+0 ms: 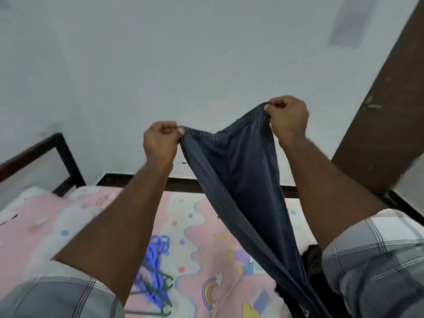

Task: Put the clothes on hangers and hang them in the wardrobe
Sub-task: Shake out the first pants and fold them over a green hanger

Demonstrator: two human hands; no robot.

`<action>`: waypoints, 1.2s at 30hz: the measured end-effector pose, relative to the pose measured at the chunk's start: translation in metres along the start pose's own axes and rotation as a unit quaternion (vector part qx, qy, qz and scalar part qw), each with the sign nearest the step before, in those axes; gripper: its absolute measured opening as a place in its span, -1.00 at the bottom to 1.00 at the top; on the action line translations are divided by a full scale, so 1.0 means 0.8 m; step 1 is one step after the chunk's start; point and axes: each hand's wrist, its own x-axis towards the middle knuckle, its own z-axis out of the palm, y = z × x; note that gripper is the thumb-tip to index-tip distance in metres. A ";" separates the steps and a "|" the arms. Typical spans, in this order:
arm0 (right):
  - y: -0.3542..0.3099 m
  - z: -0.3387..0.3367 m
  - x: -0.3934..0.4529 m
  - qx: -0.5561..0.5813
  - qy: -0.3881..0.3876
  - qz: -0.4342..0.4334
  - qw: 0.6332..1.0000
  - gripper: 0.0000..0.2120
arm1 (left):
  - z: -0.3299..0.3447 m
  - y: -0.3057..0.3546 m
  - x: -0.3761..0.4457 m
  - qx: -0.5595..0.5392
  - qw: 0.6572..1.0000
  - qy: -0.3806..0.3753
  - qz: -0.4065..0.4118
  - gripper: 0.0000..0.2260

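Above the bed (202,237), left hand (160,143) and right hand (288,119) pinch the striped trousers (234,175) stretched between them.

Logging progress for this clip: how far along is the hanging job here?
Early. Nothing visibly hung; no wardrobe interior in view. In hand: left hand and right hand each hold a grip on the top edge of the dark striped garment, stretched out above the bed. Left: it is not on a hanger, the blue and green hangers lie on the bed, and another dark item waits by the right arm.
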 end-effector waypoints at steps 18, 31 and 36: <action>-0.106 -0.169 0.026 -0.022 0.067 -0.022 0.997 -0.85 | 0.063 0.195 0.023 0.013 0.993 -0.040 0.113 -0.85; -0.050 -0.146 0.010 0.119 0.014 0.121 0.985 -0.91 | 0.083 0.151 -0.005 0.016 0.999 -0.044 0.019 -0.84; -0.054 -0.112 -0.011 0.179 -0.049 0.146 0.972 -0.92 | 0.111 0.151 -0.035 -0.011 0.996 -0.091 0.000 -0.85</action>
